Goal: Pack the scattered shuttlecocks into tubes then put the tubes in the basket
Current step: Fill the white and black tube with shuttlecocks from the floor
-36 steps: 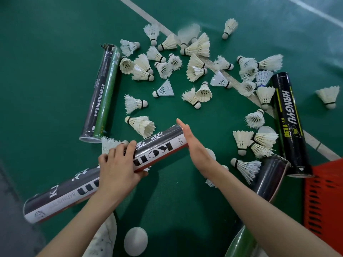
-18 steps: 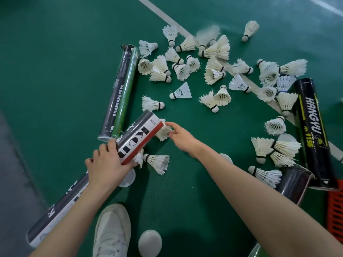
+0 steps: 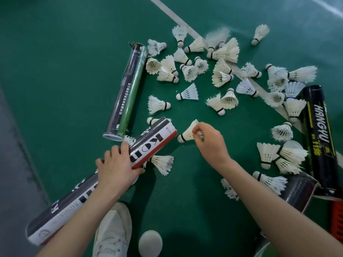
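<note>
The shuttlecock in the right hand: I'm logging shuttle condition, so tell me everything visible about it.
The shuttlecock has white feathers, a black band above a rounded white cork, and looks intact, though fingers hide part of the skirt. It is tilted, cork pointing lower left toward the open end of the grey, white and red tube that the left hand grips. The right hand pinches its feather skirt.

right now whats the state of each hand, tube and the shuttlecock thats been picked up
left hand: shut on the grey and red tube
right hand: shut on a shuttlecock
grey and red tube: held tilted, open end toward the shuttlecock
held shuttlecock: pinched at the feathers, cork toward the tube mouth
green tube: lying on the floor
black HANGYU tube: lying on the floor
loose shuttlecocks: scattered, unpacked
</note>
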Motion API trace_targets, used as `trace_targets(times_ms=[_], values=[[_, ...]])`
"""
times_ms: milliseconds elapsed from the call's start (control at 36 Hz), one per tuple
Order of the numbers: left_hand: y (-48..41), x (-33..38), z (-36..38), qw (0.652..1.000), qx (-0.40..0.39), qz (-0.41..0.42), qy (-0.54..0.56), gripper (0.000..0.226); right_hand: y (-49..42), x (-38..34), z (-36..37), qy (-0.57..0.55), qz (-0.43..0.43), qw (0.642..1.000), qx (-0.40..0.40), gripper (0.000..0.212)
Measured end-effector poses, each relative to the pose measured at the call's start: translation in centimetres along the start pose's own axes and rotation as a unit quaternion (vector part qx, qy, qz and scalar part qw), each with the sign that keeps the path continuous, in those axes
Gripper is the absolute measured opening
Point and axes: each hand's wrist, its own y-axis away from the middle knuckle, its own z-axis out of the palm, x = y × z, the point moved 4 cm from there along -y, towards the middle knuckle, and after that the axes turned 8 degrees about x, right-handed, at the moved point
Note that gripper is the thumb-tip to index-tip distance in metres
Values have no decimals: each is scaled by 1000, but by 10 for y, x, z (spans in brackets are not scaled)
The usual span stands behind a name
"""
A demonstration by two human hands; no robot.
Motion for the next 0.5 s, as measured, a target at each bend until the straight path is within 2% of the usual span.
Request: trace_targets(times_ms=[111, 222, 389, 500], values=[[6, 18, -2, 998, 3, 47, -33, 89, 12, 14, -23, -162, 108, 979, 64, 32], [12, 36, -2, 995, 16, 93, -44, 88, 18, 22, -42, -265, 157, 948, 81, 34], [18, 52, -1, 996, 13, 90, -9, 93, 28, 34, -62, -342, 165, 924, 51, 29], [19, 63, -2, 995, 15, 97, 1, 93, 29, 45, -76, -309, 153, 936, 74, 29]])
